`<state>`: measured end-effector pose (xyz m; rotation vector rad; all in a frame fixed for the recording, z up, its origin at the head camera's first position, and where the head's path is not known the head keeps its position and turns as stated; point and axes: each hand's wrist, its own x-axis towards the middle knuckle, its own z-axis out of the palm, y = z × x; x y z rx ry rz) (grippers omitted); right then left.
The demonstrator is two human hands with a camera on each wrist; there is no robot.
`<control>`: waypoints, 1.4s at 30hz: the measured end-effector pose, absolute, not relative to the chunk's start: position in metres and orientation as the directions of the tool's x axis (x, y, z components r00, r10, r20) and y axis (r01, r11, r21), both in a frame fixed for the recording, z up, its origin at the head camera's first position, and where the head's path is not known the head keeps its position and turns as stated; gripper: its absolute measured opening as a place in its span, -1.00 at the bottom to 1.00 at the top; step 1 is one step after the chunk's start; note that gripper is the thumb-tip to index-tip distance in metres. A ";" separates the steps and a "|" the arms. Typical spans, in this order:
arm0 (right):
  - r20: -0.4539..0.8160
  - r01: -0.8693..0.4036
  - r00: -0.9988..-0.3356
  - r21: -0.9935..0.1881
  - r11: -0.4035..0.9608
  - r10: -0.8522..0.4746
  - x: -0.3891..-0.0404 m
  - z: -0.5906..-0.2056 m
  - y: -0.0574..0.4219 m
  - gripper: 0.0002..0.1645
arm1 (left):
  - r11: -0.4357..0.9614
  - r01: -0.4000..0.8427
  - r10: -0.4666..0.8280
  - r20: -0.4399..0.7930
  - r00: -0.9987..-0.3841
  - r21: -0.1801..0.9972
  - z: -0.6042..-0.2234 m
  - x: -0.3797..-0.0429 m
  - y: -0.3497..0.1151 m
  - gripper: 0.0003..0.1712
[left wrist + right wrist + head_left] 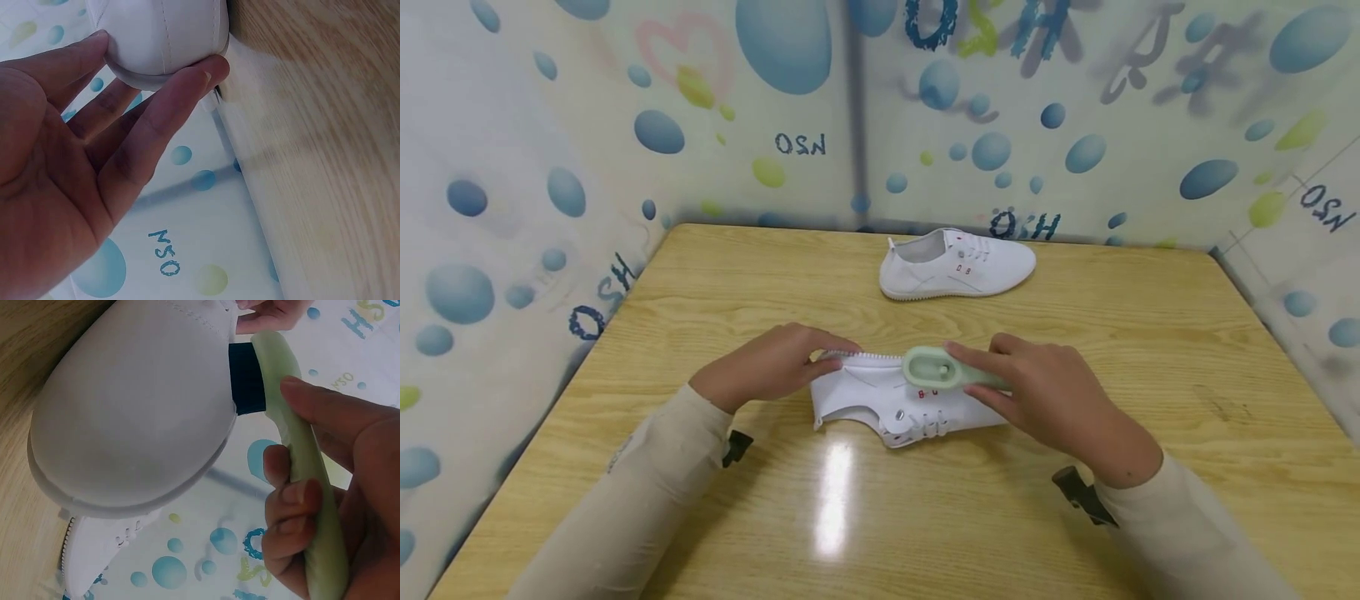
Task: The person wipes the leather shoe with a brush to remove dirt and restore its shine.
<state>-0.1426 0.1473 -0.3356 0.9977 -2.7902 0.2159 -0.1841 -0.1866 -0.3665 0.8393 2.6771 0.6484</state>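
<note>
A white lace-up shoe is held on its side above or on the table, sole edge toward the back and toe to the right. My left hand pinches its heel between thumb and fingers; the left wrist view shows the fingertips on the heel. In my right hand is a pale green brush, gripped by the handle. The right wrist view shows the brush's dark bristles touching the shoe's edge near the sole, past the rounded toe.
A second white shoe stands upright at the back of the wooden table, toe to the right. Walls printed with blue and green bubbles rise behind the table and along its sides.
</note>
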 end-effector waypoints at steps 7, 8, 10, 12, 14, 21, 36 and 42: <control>0.175 -0.643 -0.765 -0.140 0.753 -0.620 -0.147 -0.337 0.145 -0.38 | 0.735 0.468 0.590 -0.121 -0.798 0.491 -0.366 -0.184 -0.186 -0.62; 0.171 -0.643 -0.765 -0.149 0.752 -0.620 -0.148 -0.338 0.144 -0.39 | 0.734 0.467 0.590 -0.122 -0.798 0.493 -0.366 -0.184 -0.186 -0.62; 0.173 -0.647 -0.761 -0.157 0.746 -0.625 -0.149 -0.339 0.141 -0.40 | 0.732 0.466 0.591 -0.123 -0.797 0.497 -0.366 -0.184 -0.186 -0.62; 0.182 -0.657 -0.753 -0.165 0.735 -0.632 -0.149 -0.341 0.139 -0.40 | 0.729 0.462 0.591 -0.125 -0.797 0.504 -0.366 -0.184 -0.187 -0.62; 0.193 -0.667 -0.744 -0.167 0.726 -0.640 -0.150 -0.342 0.135 -0.41 | 0.725 0.460 0.593 -0.126 -0.795 0.512 -0.366 -0.184 -0.186 -0.62; 0.192 -0.668 -0.743 -0.166 0.725 -0.641 -0.150 -0.344 0.124 -0.40 | 0.723 0.462 0.593 -0.118 -0.797 0.514 -0.365 -0.185 -0.186 -0.62; 0.186 -0.629 -0.777 -0.188 0.754 -0.602 -0.142 -0.344 0.143 -0.37 | 0.736 0.445 0.574 -0.121 -0.810 0.510 -0.368 -0.183 -0.188 -0.63; 0.163 -0.589 -0.808 -0.192 0.785 -0.566 -0.136 -0.337 0.154 -0.36 | 0.737 0.448 0.575 -0.121 -0.809 0.505 -0.367 -0.184 -0.188 -0.63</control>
